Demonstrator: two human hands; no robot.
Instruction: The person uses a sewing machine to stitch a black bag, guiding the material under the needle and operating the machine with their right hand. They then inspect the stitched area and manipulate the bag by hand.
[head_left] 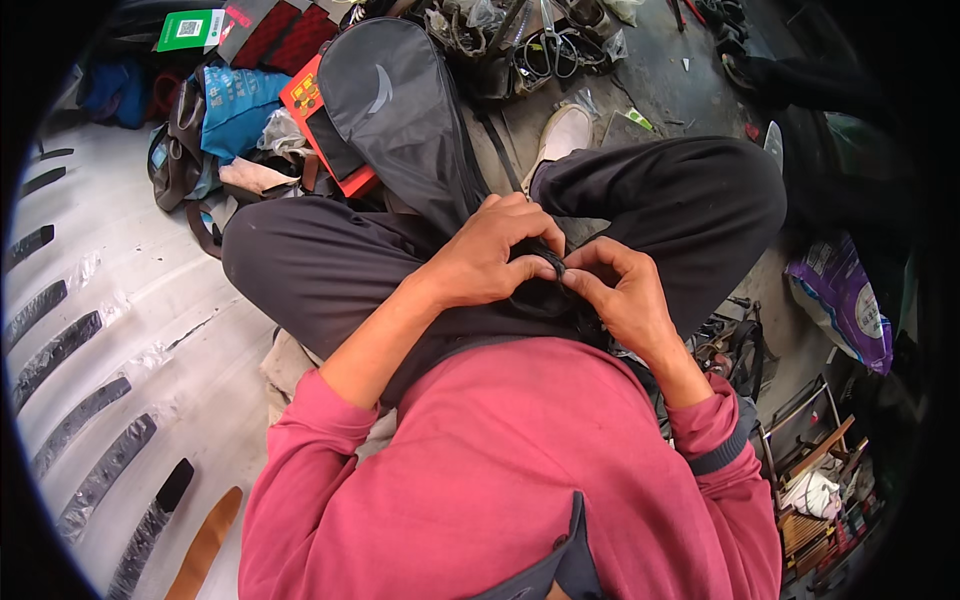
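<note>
Over my lap, my left hand [497, 247] and my right hand [622, 290] meet with their fingertips almost touching. Both are closed, thumbs against index fingers, on a narrow black strap-like piece [551, 262]. More black material [545, 296] hangs just below the fingers; where it joins is hidden. A dark grey backpack [400, 110] with a pale curved mark lies beyond my left hand, its narrow end reaching down between my legs to that hand. Whether the black piece belongs to the backpack, I cannot tell.
Behind the backpack is a red box [345, 170]. Blue bag [235, 108] and other bags pile up at the far left. Scissors [552, 45] lie among tools at the top. Dark curved strips [60, 355] line the pale surface at left. A purple packet [842, 298] lies at right.
</note>
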